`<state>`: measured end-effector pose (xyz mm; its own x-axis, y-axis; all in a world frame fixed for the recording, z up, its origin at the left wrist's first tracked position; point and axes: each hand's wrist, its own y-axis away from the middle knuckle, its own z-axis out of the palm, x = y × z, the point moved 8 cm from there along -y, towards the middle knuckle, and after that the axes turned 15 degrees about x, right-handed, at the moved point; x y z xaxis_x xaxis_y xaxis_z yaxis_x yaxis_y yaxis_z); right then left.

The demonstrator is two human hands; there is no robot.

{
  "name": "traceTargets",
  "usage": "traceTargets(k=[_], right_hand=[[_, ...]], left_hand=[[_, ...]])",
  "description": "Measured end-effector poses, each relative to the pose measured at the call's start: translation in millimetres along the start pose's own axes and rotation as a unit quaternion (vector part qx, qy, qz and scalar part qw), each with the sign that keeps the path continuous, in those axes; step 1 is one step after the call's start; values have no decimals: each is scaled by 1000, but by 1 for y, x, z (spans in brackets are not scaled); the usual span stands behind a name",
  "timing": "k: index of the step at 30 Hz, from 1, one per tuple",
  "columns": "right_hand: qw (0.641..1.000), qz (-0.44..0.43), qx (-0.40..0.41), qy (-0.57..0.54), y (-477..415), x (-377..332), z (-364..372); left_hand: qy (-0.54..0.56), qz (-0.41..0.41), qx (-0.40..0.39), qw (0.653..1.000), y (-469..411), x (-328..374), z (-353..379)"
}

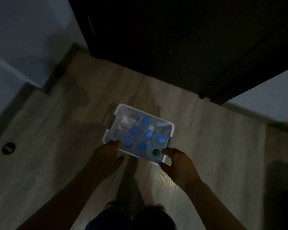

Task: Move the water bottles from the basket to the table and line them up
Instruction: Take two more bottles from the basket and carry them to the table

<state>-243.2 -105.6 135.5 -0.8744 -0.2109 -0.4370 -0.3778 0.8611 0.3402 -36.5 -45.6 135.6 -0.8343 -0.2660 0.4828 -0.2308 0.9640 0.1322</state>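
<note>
Bottles (148,133) upright in basket (123,108) on floor (223,146)

pale wood-grain floor (223,155) is spread under the hands (110,151); a dark door (173,39) is set beyond them, grey walls (23,30) at both sides. everything is very dimly lit.

Centre frame, the white perforated plastic basket (133,112) has grey handles (111,122). Six blue-capped clear plastic bottles (145,120) and one green-capped bottle (156,152) show inside. Around it lies a pale beige wood-grain floor (70,117); a dark brown door (173,39) fills the upper right.
</note>
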Motion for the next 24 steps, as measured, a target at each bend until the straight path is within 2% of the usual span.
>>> traceTargets(k=[2,6,11,14,17,24], right_hand=[[999,3,27,-28,-17,13,25],[994,-9,64,-88,-45,36,68],[988,-43,100,-108,-62,61,107],[986,-66,112,-109,-65,70,120],[981,-79,124,-124,-67,75,128],[958,-117,162,-205,-70,86,130]], left_hand=[[1,47,35,998,-10,-13,24],[27,-16,42,999,-29,-47,72],[71,-18,79,994,-49,-63,112],[99,-8,97,990,-56,-69,124],[142,-36,115,982,-59,-79,135],[240,-34,156,958,-61,-92,151]])
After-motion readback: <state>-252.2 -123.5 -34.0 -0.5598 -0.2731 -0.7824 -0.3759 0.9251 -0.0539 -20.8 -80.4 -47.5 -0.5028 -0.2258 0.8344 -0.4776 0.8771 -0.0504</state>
